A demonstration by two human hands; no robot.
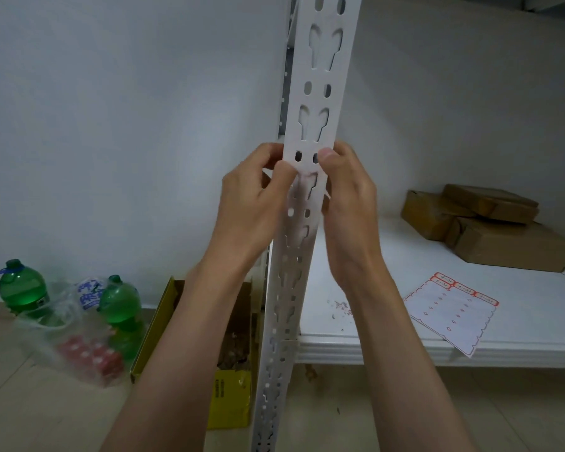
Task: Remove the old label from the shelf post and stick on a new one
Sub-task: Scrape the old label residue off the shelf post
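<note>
The shelf post point(302, 177), a white perforated upright, runs from the top of the view down to the floor at centre, and both hands meet on it at mid height. The left hand point(252, 203) comes in from the left with its fingertips curled against the post's front face beside a keyhole slot; its grip looks like a narrow pinch or a scraping nail, but whether any label lies under it cannot be told. The right hand point(343, 194) wraps the post's right edge, thumb pressed flat on the front just beside the small oval holes, steadying it.

No old label is plainly visible on the post, so the step in hand seems to be picking off the last of it, or rubbing down that spot. Small scraps point(340, 306) lie on the shelf point(356, 340) to the right of the post, which suggests peeling is well along.

Farther right on the shelf lies the label sheet point(450, 316), with red-edged labels left along its far edge. The next move likely calls for freeing one hand, reaching right to the sheet and lifting one label cleanly by a corner.
</note>
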